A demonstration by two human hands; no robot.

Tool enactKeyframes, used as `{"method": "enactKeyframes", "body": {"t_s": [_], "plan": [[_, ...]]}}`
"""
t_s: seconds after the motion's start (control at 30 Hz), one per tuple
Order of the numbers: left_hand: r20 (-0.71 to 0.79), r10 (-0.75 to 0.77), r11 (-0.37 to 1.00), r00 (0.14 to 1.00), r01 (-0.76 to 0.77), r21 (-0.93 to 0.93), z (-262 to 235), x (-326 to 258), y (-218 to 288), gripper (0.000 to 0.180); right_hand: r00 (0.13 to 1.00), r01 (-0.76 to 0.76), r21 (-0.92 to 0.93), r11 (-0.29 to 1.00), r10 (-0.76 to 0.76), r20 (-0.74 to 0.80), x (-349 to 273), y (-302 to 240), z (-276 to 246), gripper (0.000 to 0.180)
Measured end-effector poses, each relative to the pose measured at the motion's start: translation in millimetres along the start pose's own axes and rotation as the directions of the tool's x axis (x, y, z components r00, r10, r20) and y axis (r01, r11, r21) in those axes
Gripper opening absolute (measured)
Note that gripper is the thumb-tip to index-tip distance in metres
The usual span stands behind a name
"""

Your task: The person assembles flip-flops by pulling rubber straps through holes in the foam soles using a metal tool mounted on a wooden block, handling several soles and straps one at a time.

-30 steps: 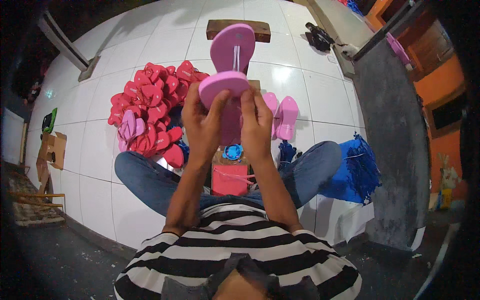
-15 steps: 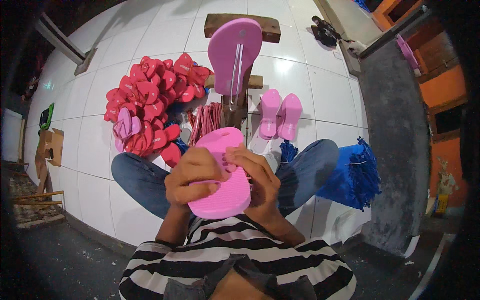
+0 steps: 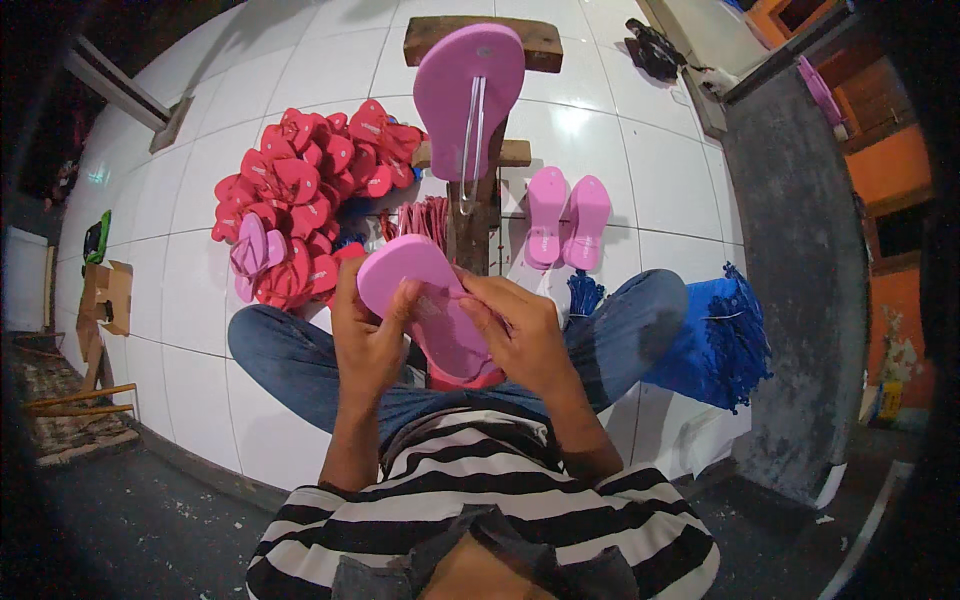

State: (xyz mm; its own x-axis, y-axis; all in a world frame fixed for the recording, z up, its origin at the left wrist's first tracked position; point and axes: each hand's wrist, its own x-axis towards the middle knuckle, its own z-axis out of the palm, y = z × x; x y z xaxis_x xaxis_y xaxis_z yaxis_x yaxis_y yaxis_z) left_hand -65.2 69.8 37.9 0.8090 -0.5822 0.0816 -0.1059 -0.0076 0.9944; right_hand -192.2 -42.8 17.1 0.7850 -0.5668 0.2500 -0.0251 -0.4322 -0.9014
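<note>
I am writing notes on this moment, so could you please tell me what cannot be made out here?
All in the head view:
Far face of the held pink sole: turned away from the camera.
Ends of the left hand's fingers: hidden behind that sole.
What the right hand touches: covered by the hand itself.
Red thing below the sole: mostly covered by it.
Red sandal pile: lower pieces, buried under upper ones.

White floor tiles (image 3: 665, 180) are brightly lit, with a glare patch far and right of centre and a soft shadow at far left; the near grey floor (image 3: 150, 530) is dim. Tile lines bow outward, and black fills the corners.
</note>
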Motion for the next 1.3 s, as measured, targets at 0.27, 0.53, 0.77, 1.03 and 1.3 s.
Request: {"method": "enactKeyframes", "body": {"t_s": [0.27, 0.53, 0.77, 1.03, 1.3], "plan": [[-0.359, -0.283, 0.825, 0.889, 0.035, -0.564, -1, 17, -35, 0.034, 0.830, -0.270, 0.391, 0.880, 0.419, -0.368, 5, 51, -1, 0.048], [0.219, -0.259, 0.251, 0.941, 0.284, -0.925, 2, -8, -43, 0.056, 0.766, -0.259, 0.728, 0.634, 0.595, -0.245, 4, 64, -9, 0.047], [0.643, -0.284, 0.588, 0.711, 0.659, -0.469, 1, 3, -71, 0.066, 0.947, -0.306, 0.465, 0.830, 0.314, 0.064, 23, 54, -6, 0.040], [0.459, -0.427, 0.662, 0.779, 0.615, -0.428, 19, -15, -102, 0.050, 0.956, -0.251, 0.007, 0.968, 0.249, -0.152, -3, 27, -4, 0.021], [0.501, -0.298, 0.606, 0.812, 0.567, -0.558, 18, 11, -96, 0.042, 0.867, -0.494, 0.450, 0.744, 0.461, 0.190, -9, 48, 2, 0.013]]}}
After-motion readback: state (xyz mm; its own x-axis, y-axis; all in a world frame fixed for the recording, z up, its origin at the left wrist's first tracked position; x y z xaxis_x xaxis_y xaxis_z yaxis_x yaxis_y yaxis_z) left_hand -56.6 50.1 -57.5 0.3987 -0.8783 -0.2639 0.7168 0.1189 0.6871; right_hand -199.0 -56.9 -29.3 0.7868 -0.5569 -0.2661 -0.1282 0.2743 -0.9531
